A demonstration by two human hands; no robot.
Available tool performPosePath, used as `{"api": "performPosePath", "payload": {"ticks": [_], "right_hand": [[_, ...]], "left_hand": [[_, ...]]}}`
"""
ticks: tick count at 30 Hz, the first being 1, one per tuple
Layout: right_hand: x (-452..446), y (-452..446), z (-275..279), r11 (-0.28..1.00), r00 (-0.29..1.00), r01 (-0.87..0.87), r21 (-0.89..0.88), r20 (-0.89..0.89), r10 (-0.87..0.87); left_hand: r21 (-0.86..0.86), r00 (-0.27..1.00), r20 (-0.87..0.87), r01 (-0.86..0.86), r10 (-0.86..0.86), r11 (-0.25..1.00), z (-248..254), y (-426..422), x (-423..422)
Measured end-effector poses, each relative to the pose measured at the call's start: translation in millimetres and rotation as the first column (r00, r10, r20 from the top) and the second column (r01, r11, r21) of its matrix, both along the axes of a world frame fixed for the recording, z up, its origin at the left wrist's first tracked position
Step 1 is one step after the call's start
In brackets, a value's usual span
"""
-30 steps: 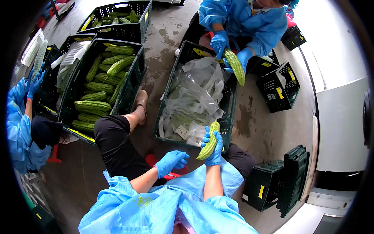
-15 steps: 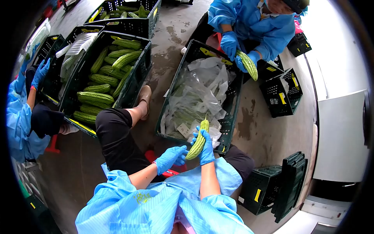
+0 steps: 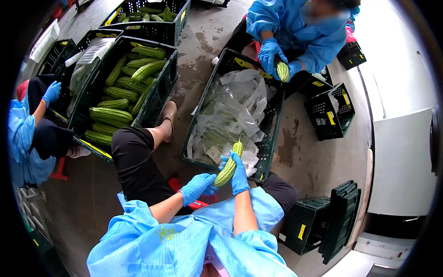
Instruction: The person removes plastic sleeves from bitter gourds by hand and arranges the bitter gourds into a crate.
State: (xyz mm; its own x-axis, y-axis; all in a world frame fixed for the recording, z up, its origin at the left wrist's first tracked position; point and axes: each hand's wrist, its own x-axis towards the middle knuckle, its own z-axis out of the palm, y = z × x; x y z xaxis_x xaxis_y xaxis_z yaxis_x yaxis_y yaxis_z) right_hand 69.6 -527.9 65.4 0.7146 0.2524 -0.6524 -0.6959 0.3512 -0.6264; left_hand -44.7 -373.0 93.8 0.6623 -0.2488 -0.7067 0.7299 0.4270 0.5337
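A pale green bitter melon (image 3: 227, 168) is in my right hand (image 3: 238, 176), its thin stem pointing away from me. The blue-gloved fingers wrap round its middle. My left hand (image 3: 197, 188), also gloved in blue, is by the melon's near tip with fingers loosely bent and a little apart; whether it touches the tip is hard to see. Just beyond my hands stands a dark green crate (image 3: 270, 154) holding crumpled clear plastic film (image 3: 230, 106). Greenish produce shows faintly under the film, and a small numbered tag (image 3: 213, 153) lies there.
At left, a crate (image 3: 154, 104) holds many bitter melons (image 3: 116, 94); another melon crate (image 3: 177, 30) is behind it. Across from me a co-worker's gloved hands (image 3: 272, 55) hold a bitter melon (image 3: 283, 71). Another person's hand (image 3: 51, 93) shows at left. Stacked crates (image 3: 307, 226) stand at right.
My view has shifted slightly. My right hand keeps hold of the bitter melon, and my left stays near its tip. The co-worker opposite has raised and turned their melon.
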Motion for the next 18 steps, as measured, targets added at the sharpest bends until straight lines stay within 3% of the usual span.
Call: {"api": "performPosePath", "payload": {"ticks": [18], "right_hand": [[0.6, -3.1, -10.8, 0.999, 0.999, -0.048, 0.013, 0.005, 0.048]], "left_hand": [[0.030, 0.998, 0.029, 0.046, -0.047, 0.998, -3.3, 0.6, -1.6]]}}
